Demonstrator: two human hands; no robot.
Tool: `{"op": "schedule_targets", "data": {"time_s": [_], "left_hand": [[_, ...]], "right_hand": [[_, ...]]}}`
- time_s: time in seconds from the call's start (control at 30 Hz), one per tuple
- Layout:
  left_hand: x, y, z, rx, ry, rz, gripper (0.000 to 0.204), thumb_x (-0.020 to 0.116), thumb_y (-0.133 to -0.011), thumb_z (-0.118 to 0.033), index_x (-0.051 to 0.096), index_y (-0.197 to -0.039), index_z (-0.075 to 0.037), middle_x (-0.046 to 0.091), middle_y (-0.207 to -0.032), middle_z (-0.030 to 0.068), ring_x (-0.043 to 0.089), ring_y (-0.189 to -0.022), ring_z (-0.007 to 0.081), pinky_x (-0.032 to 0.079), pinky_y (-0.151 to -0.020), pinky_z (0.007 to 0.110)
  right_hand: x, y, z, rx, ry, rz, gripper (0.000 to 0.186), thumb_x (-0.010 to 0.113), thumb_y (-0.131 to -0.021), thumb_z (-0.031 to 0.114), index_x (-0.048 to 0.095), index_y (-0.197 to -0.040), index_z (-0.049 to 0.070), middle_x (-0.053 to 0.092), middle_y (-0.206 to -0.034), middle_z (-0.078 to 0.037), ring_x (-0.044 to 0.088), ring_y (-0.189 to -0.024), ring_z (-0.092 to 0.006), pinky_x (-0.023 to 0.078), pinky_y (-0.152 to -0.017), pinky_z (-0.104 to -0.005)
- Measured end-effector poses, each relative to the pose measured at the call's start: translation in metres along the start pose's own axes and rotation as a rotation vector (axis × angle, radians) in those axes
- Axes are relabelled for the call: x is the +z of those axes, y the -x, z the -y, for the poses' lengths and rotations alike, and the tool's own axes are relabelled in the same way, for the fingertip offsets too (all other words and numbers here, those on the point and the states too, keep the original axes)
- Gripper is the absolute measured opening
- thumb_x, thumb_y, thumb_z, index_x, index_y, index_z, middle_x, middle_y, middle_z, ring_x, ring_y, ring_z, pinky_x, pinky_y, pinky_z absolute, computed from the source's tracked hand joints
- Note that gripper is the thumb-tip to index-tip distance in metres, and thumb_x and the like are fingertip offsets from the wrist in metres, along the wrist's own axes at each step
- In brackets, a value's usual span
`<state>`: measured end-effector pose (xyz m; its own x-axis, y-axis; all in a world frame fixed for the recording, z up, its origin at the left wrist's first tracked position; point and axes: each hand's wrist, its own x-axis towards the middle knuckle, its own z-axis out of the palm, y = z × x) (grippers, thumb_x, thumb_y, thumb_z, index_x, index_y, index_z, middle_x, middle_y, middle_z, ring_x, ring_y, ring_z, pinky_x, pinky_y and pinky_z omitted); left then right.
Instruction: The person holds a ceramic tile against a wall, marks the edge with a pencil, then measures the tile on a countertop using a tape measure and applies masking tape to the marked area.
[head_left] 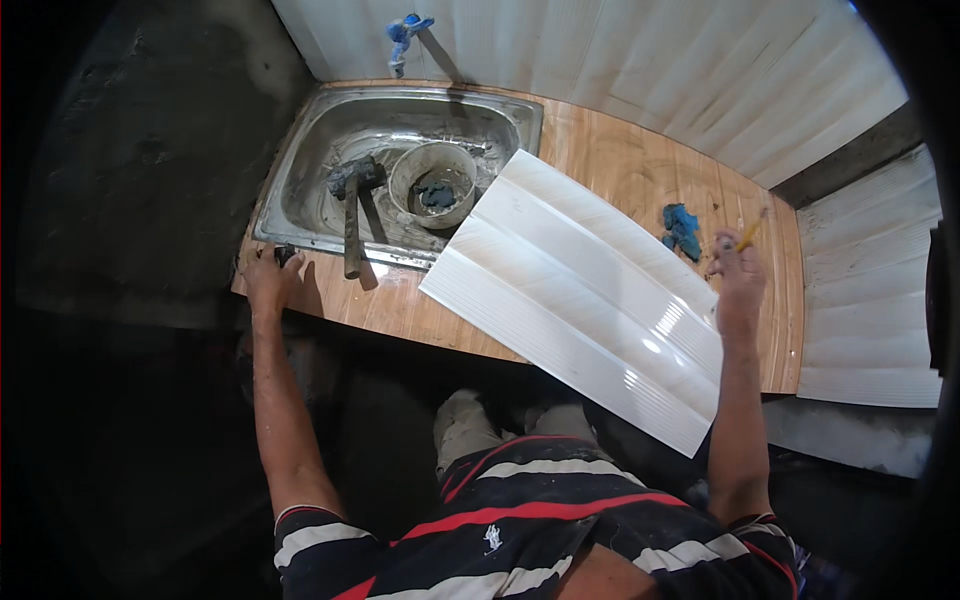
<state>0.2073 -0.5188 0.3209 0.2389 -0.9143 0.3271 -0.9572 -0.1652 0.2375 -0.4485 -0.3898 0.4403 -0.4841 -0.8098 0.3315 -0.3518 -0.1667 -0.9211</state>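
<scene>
Presently, left hand: left of the frame, the left hand [268, 284] is resting on the counter corner with a small dark object [285, 253] at its fingertips; I cannot tell whether it is gripping or merely touching it. A careless shift could be pushing that piece off the corner.
Sink: upper left of centre, the steel sink [430, 92] is holding loose gear and looking wet and smeared, so anything sliding in could be getting dirty.
Mallet: its head is lying in the basin while the handle of the mallet [351, 225] is crossing the front rim; a sleeve or panel edge catching it could be flipping it.
Tub: right of the mallet, the round tub [427, 157] is containing a dark lump; a knock could be spilling its contents.
White panel: from centre towards lower right, the white panel [590, 290] is lying aslant, overlapping the sink's right side and overhanging the counter's front edge; weight on that lower corner could be tipping it floorward, chipping it.
Blue lump: right of centre, the crumpled blue lump [682, 230] is sitting near the panel and could be smudging it.
Right hand: at right, the right hand [738, 272] is gripping a yellow pencil [748, 236] between curled fingers; its forearm, crossing the panel's right end, could be nudging the panel askew.
</scene>
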Motion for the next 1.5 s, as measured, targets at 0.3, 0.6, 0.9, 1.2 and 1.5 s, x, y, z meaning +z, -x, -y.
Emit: {"op": "schedule_targets", "data": {"time_s": [0.3,0.6,0.9,1.2,1.5], "left_hand": [[-0.047,0.009,-0.027,-0.138,0.398,-0.006,0.051,0.078,-0.082,-0.029,0.070,-0.124,-0.001,0.064,-0.126,0.0235,0.064,-0.116,0.0361,0.050,-0.100,0.043],[-0.062,0.140,-0.193,-0.306,1.712,1.168,0.049,0.072,-0.094,-0.035,0.064,-0.128,0.000,0.066,-0.104,0.0029,0.059,-0.092,0.0101,0.050,-0.082,0.027],[-0.056,0.131,-0.260,0.204,0.956,0.839,0.084,0.087,-0.072,-0.052,0.061,-0.127,0.006,0.069,-0.112,0.0202,0.068,-0.101,0.0314,0.054,-0.089,0.043],[-0.076,0.126,-0.233,-0.115,0.593,0.940,0.068,0.081,-0.077,-0.044,0.066,-0.123,0.004,0.072,-0.106,0.0243,0.071,-0.103,0.0358,0.053,-0.093,0.043],[-0.081,0.126,-0.225,-0.094,0.432,0.894,0.069,0.074,-0.084,-0.041,0.058,-0.145,-0.015,0.068,-0.113,0.0256,0.068,-0.106,0.0421,0.052,-0.094,0.045]], "right_hand": [[0.103,0.037,0.017,0.147,0.009,0.327,0.014,0.061,-0.103,0.012,0.072,-0.108,0.005,0.050,-0.068,0.009,0.039,-0.056,-0.0011,0.031,-0.047,-0.0198],[0.209,0.086,0.030,0.025,-0.147,0.990,0.025,0.073,-0.096,0.021,0.073,-0.113,0.002,0.069,-0.082,-0.006,0.058,-0.074,-0.0079,0.046,-0.064,-0.0276],[0.180,0.030,-0.012,0.302,-0.038,1.195,0.023,0.077,-0.092,0.015,0.067,-0.106,0.001,0.065,-0.089,-0.001,0.056,-0.069,-0.0062,0.047,-0.064,-0.0237],[0.226,-0.115,-0.061,0.482,-0.104,0.800,0.024,0.077,-0.090,0.025,0.070,-0.100,0.003,0.055,-0.072,0.002,0.049,-0.063,-0.0071,0.040,-0.053,-0.0250],[0.271,-0.163,-0.104,0.120,0.411,0.638,0.027,0.071,-0.092,0.023,0.073,-0.102,-0.002,0.064,-0.076,-0.005,0.057,-0.068,-0.0129,0.045,-0.062,-0.0293]]}}
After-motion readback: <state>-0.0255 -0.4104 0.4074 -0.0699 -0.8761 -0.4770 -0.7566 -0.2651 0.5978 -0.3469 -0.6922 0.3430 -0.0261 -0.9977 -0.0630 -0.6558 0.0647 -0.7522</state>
